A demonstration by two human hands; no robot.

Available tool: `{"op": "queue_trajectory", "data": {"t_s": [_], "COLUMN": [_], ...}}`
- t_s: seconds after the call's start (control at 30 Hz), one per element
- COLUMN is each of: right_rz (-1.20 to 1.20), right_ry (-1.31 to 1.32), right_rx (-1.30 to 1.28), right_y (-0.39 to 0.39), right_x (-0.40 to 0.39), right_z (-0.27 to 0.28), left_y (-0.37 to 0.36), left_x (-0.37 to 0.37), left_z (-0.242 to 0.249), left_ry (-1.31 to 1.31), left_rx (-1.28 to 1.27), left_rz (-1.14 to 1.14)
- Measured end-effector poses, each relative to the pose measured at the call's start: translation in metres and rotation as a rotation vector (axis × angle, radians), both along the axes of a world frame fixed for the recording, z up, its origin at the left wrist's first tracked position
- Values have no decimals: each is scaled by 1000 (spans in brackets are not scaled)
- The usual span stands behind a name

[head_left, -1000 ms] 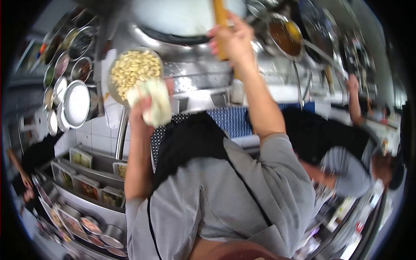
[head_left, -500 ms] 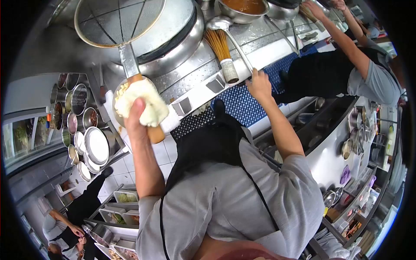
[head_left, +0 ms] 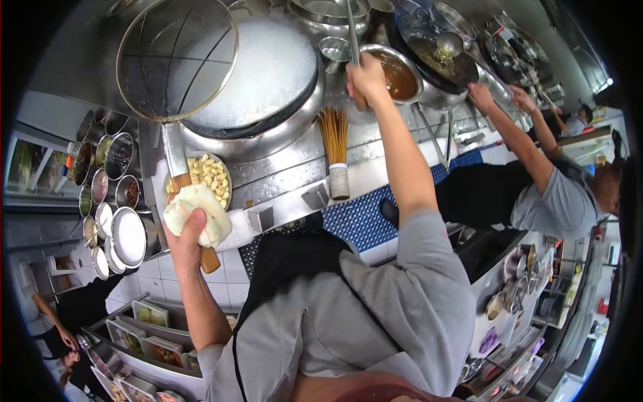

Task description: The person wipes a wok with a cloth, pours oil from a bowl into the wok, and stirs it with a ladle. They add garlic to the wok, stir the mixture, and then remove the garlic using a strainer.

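My left hand (head_left: 190, 231) is closed around the wooden handle of a wire-mesh strainer (head_left: 175, 60), with a folded pale cloth (head_left: 199, 213) between the palm and the handle. The strainer's round mesh overlaps a large wok (head_left: 261, 74) whose inside looks white and foamy. My right hand (head_left: 368, 80) grips a ladle (head_left: 353, 33) near its wooden end. Its shaft points up, and its bowl is out of view past the top edge. Just beside that hand is a steel bowl of brown liquid (head_left: 398, 79).
A bamboo brush (head_left: 335, 154) stands on the counter's front strip. A plate of pale chunks (head_left: 211, 175) sits beside the strainer's handle. Several steel ingredient pots (head_left: 120, 151) are at left. A co-worker (head_left: 536, 181) works over a dark wok (head_left: 435, 57) on the right.
My right hand has lifted the ladle from the counter beside the brush, up and forward toward the bowl of brown liquid. My left hand and strainer have shifted slightly left and down in view.
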State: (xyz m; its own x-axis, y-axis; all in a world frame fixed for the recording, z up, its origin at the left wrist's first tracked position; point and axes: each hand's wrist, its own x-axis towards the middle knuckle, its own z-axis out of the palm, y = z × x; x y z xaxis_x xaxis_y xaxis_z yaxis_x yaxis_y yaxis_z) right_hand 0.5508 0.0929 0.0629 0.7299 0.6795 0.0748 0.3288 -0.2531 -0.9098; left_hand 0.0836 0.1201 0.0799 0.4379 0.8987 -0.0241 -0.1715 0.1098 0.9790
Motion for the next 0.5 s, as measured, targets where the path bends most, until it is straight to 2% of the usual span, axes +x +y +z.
{"op": "queue_trajectory", "data": {"t_s": [0.07,0.13,0.17,0.2,0.27,0.33,0.37,0.4,0.43,0.5], "right_rz": [-95,-160,-171,-95,-23,-157,-102,-240,100,274], "right_ry": [-51,-154,-96,114,326,1151,1316,1299,1287,1657], "right_rx": [-114,-268,-274,-300,-197,479,703,943,1029,853], "right_y": [69,113,132,151,173,178,167,157,153,130], "right_x": [63,86,102,125,141,153,152,129,150,131], "right_z": [-3,16,14,5,1,6,5,16,-11,13], "left_y": [-4,-9,-12,-10,-14,-20,-15,-10,-6,7], "left_x": [6,5,5,6,5,5,9,11,15,30], "left_z": [2,0,6,7,8,9,8,8,8,21], "left_ry": [25,58,91,96,113,135,136,140,137,152], "left_rx": [-23,-32,-50,-38,-36,-128,-143,-157,-166,-135], "left_rz": [64,146,157,165,178,222,237,265,282,204]}}
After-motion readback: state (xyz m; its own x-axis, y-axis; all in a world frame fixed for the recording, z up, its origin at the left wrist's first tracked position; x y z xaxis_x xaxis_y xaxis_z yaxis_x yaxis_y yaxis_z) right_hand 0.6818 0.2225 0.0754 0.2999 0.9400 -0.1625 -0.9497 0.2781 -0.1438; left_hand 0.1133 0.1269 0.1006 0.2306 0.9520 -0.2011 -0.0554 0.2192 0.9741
